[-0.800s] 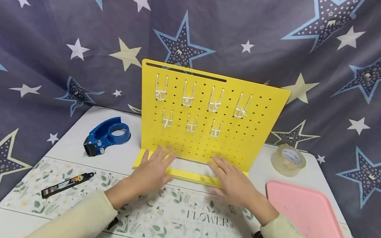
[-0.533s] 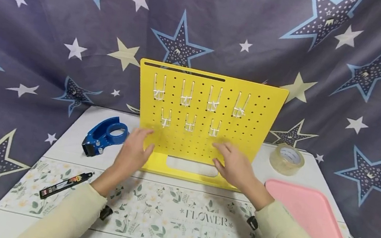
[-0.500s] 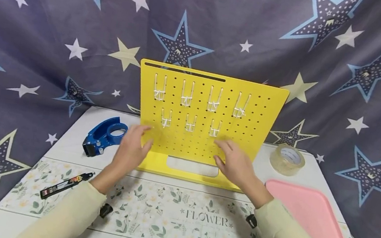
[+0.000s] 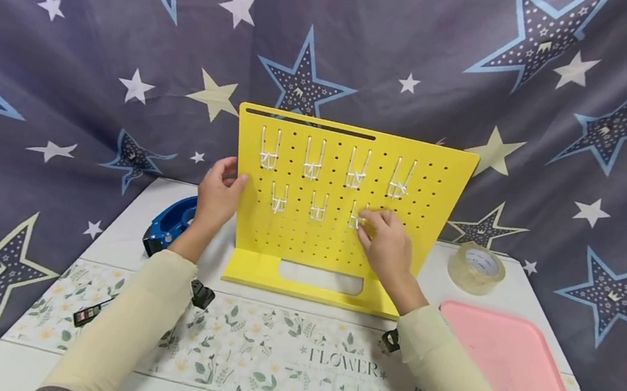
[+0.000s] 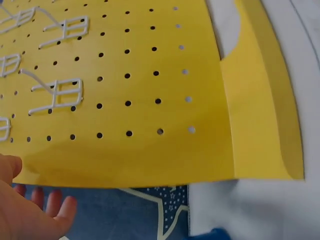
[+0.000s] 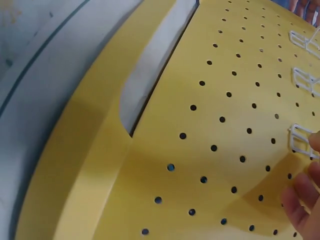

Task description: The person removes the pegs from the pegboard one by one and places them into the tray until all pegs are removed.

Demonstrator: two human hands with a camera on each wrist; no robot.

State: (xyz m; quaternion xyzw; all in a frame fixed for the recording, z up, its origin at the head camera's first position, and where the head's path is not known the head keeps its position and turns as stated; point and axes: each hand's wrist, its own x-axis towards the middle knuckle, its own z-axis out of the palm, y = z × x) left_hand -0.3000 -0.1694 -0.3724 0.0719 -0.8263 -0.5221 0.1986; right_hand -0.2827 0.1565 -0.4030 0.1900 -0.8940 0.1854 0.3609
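Observation:
A yellow pegboard (image 4: 336,245) stands upright on its flat base, carrying several white wire hooks in an upper row and three in a lower row. My left hand (image 4: 218,199) grips the board's left edge. In the left wrist view its thumb (image 5: 14,165) overlaps the front face while the other fingers lie at the edge's far side. At the lower row's rightmost hook (image 4: 353,220), my right hand (image 4: 390,250) pinches with thumb and index finger. The right wrist view shows a fingertip right on that hook (image 6: 298,140), with the other fingers curled below.
Left of the board sits a blue tape dispenser (image 4: 170,222), partly behind the left hand. A slim black item (image 4: 86,316) is mostly hidden by the left sleeve. A clear tape roll (image 4: 476,268) and a pink tray (image 4: 506,363) lie at right. A star-patterned curtain (image 4: 371,43) hangs behind.
Both hands have risen from near the board's base. My left hand has gone out to the left edge, and my right hand has come up to the lower right hook.

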